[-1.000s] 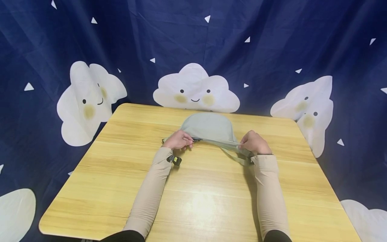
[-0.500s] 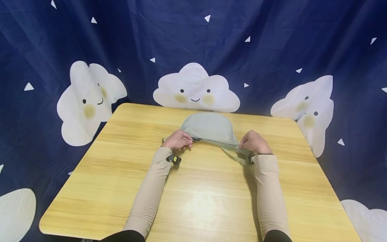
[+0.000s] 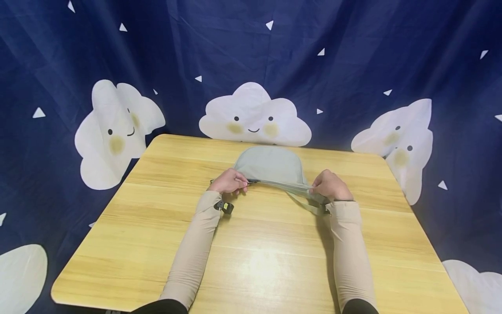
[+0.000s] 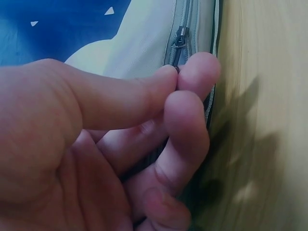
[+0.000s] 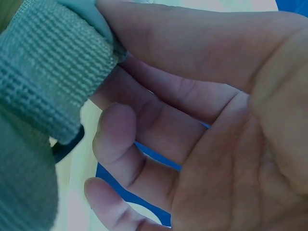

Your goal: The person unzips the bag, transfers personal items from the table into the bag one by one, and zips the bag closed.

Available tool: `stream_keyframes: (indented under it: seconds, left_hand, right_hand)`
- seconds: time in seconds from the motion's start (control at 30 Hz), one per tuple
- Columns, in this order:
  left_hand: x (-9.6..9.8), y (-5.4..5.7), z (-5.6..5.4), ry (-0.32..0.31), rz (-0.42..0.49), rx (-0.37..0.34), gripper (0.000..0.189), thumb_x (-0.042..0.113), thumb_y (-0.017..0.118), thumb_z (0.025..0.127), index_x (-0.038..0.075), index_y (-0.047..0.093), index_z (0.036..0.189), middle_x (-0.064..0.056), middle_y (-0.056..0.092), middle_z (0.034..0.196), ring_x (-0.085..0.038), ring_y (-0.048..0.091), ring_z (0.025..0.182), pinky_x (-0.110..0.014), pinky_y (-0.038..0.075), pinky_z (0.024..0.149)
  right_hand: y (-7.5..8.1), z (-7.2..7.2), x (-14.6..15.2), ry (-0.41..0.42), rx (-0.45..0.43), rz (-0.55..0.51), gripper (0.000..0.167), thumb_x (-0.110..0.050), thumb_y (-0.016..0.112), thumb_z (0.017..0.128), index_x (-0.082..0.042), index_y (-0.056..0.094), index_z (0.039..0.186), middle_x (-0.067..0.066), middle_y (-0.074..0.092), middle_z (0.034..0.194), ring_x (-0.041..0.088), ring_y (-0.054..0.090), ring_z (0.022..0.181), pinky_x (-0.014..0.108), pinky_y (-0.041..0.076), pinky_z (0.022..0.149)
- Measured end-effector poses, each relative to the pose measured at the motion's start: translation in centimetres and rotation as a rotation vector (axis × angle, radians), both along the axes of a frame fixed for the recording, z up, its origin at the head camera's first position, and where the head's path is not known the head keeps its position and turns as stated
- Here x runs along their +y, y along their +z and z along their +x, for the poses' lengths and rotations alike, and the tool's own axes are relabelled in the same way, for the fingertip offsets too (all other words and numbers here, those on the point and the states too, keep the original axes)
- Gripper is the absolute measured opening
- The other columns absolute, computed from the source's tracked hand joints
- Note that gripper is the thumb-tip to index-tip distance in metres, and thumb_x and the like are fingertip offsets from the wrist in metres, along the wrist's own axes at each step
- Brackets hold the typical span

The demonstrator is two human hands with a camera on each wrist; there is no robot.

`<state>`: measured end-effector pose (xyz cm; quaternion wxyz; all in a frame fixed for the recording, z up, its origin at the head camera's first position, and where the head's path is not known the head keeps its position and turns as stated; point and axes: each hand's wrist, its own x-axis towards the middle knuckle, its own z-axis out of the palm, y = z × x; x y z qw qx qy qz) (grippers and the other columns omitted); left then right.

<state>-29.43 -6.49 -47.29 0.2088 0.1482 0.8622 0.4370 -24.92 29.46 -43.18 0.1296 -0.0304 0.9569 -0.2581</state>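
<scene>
A pale grey-green waist bag point(image 3: 270, 163) lies toward the far side of the table, its zipper edge facing me. At the left end of that edge, my left hand point(image 3: 230, 181) pinches the cord of the zipper pull between thumb and index finger. The dark zipper slider point(image 4: 181, 36) shows just beyond those fingertips in the left wrist view. My right hand point(image 3: 331, 185) pinches the bag's right corner, beside the woven strap point(image 5: 53, 67). Its thumb hides part of the gripped fabric.
The wooden table point(image 3: 259, 253) has rounded corners. A loop of strap point(image 3: 303, 204) hangs below the bag's right side. Behind the table's far edge hangs a dark blue curtain point(image 3: 243, 43) printed with white clouds. A small black camera point(image 3: 224, 206) sits on the left wrist.
My left hand has shifted very slightly left along the zipper edge, still pinching the pull. The right hand and the bag stay practically where they were.
</scene>
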Motion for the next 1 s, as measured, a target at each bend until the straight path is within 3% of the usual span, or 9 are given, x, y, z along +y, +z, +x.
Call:
stream_keyframes:
  seconds: [1.0]
  left_hand:
    - [-0.84, -0.26, -0.31, -0.008, 0.006, -0.015, 0.019, 0.01, 0.064, 0.1, -0.002, 0.075, 0.11, -0.015, 0.079, 0.092, -0.01, 0.061, 0.057, -0.023, 0.053, 0.057]
  right_hand:
    - [-0.12, -0.13, 0.04, -0.001, -0.008, 0.015, 0.012, -0.016, 0.078, 0.084, -0.004, 0.08, 0.086, 0.007, 0.076, 0.087, 0.022, 0.063, 0.078, 0.03, 0.048, 0.063]
